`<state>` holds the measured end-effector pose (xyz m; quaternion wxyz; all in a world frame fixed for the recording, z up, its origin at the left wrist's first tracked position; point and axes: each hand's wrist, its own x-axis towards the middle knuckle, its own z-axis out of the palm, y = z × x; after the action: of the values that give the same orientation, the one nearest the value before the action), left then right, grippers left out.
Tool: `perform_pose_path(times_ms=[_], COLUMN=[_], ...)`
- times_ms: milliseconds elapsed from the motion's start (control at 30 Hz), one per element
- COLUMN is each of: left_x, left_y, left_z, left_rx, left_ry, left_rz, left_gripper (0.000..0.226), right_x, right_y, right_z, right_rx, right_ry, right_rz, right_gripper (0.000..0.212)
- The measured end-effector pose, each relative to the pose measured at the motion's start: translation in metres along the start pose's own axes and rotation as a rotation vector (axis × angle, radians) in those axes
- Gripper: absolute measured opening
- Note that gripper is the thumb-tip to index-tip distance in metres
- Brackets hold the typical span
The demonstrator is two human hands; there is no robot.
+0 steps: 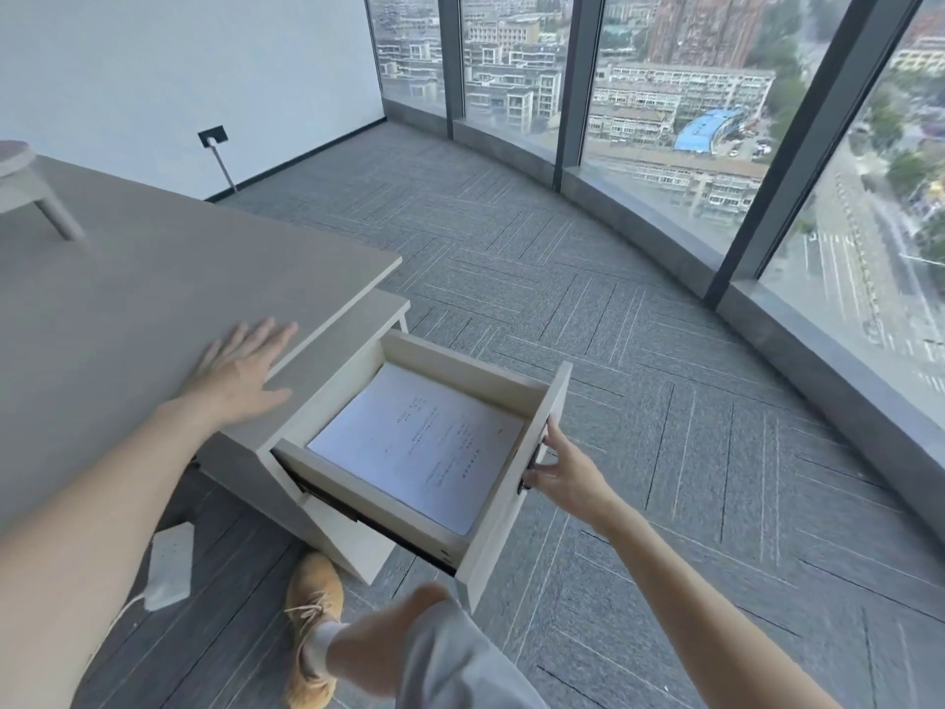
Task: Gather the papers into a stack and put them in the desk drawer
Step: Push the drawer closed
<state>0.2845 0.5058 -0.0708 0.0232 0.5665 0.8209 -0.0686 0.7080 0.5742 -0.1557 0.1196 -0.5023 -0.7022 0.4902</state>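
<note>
A thin, floppy stack of white printed papers (419, 445) lies in the pale wooden drawer (542, 442); right hand (562, 470) fingers grip its front, left hand (240, 371) spread flat on the grey worktop (128, 309).

print on papers (409, 447) too small to read, stool (20, 181) cut off at left edge, drawer handle (534, 460) mostly hidden

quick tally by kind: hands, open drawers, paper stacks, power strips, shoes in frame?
Hands: 2, left hand flat on the desk, right hand at the drawer front
Open drawers: 1, drawer
Paper stacks: 1, papers in the drawer
Power strips: 1, power strip on the floor
Shoes: 1, shoe
Total: 6
</note>
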Motion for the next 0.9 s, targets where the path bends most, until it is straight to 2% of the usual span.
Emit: perform_pose_path(times_ms=[367, 900], left_x=[0.008, 0.004], left_y=[0.001, 0.000], left_z=[0.001, 0.002], left_rx=[-0.007, -0.005], left_ry=[0.016, 0.066], left_rz=[-0.005, 0.024], left_gripper=[0.098, 0.097], right_x=[0.075, 0.163], right_y=[-0.054, -0.114], right_z=[0.075, 0.156], right_rx=[0.050, 0.173], right_ry=[-0.003, 0.010], right_rz=[-0.049, -0.054], right_gripper=[0.097, 0.102])
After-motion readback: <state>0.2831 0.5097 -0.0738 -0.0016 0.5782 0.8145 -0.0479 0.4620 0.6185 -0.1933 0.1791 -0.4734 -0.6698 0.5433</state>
